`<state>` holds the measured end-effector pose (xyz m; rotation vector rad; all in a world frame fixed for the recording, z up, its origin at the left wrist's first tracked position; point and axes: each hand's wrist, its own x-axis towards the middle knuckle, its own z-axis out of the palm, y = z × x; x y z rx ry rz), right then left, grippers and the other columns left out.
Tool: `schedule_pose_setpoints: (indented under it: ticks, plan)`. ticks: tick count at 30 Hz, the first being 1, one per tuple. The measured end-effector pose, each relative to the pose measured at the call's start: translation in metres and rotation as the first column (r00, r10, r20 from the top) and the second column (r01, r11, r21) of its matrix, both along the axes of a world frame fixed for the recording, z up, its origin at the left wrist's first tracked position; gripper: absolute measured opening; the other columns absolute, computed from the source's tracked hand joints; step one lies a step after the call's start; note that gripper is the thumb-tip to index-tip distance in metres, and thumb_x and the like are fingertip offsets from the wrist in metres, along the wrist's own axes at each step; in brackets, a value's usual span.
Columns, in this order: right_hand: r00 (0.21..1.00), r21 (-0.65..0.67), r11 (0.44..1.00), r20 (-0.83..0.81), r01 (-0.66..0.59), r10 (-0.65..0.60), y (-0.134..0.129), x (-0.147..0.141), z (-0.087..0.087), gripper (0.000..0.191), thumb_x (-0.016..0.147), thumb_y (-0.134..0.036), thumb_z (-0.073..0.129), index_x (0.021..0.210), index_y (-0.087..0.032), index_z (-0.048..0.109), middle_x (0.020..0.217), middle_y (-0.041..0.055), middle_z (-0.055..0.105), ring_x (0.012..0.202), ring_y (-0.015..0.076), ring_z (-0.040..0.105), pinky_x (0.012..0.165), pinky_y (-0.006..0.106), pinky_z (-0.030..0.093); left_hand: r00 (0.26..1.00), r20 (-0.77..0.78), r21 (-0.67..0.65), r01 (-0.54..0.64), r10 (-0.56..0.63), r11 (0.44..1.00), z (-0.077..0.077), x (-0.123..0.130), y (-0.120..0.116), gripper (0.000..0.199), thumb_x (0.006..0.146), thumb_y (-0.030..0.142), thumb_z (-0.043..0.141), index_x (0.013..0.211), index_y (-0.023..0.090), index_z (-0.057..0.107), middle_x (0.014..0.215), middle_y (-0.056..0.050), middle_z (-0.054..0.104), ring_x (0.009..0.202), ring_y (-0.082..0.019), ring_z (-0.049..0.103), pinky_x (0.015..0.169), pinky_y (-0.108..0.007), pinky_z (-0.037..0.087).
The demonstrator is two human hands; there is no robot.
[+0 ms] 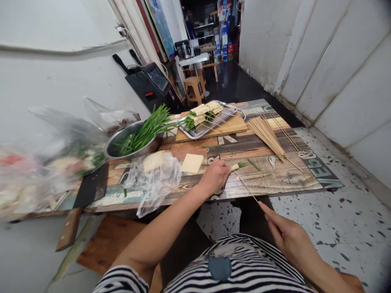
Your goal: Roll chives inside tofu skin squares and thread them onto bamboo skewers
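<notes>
My left hand (pixel 215 175) is closed around a pale tofu-sheet roll (pixel 234 167), pressing it on the table; green chive ends stick out of its right side. In my right hand (pixel 284 228), pinched between thumb and fingers, is a thin bamboo skewer (pixel 247 187). Its tip meets the roll's near edge; how far it goes in I cannot tell. Left of my left hand lies a flat square tofu sheet (pixel 192 163). Further left, a stack of tofu sheets (pixel 153 161) rests on a crumpled plastic bag (pixel 165 179).
A metal bowl (pixel 137 154) holds long chives (pixel 146 128). Skewered rolls (pixel 205 112) lie on a metal tray (pixel 200 133) over a wooden board (pixel 232 127). Loose bamboo skewers (pixel 266 135) fan out at right. A cleaver (pixel 91 185) overhangs the table's front edge, handle outward.
</notes>
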<state>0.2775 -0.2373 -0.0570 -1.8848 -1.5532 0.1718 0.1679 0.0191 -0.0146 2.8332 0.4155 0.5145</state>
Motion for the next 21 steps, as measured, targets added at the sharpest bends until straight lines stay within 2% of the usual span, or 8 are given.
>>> schedule_pose_setpoints:
  ticks: [6,13,21]
  plan:
    - [0.999,0.013,1.000,0.051,0.001,-0.001,0.0000,-0.0012,0.0040,0.042,0.092,-0.014,0.040,0.133,-0.014,0.051,0.110,0.0076,0.070,0.081,0.0111,0.070,0.070,0.017,0.056,1.000,-0.012,-0.020,-0.003,0.003,1.000,0.0010,0.0006,0.0001,0.033,0.095,0.026,0.043,0.079,0.014,0.069,0.077,-0.007,0.059,0.075,-0.016,0.052,0.070,-0.028,0.039]
    - [0.999,0.001,1.000,0.035,0.017,-0.017,0.0022,-0.0017,0.0017,0.041,0.092,-0.014,0.041,0.131,-0.011,0.052,0.107,0.0093,0.070,0.077,0.0117,0.070,0.069,0.017,0.056,1.000,-0.007,-0.028,0.001,-0.002,1.000,-0.0011,0.0014,0.0018,0.029,0.094,0.025,0.046,0.080,0.015,0.070,0.076,-0.006,0.059,0.075,-0.017,0.053,0.070,-0.028,0.040]
    - [1.000,-0.002,1.000,0.028,0.014,-0.014,0.0036,-0.0015,0.0039,0.042,0.092,-0.015,0.040,0.131,-0.013,0.053,0.107,0.0084,0.071,0.079,0.0122,0.070,0.071,0.018,0.056,1.000,-0.022,-0.049,-0.004,0.003,0.999,-0.0017,0.0016,0.0022,0.027,0.093,0.023,0.047,0.084,0.015,0.070,0.078,-0.006,0.061,0.077,-0.017,0.055,0.073,-0.028,0.041]
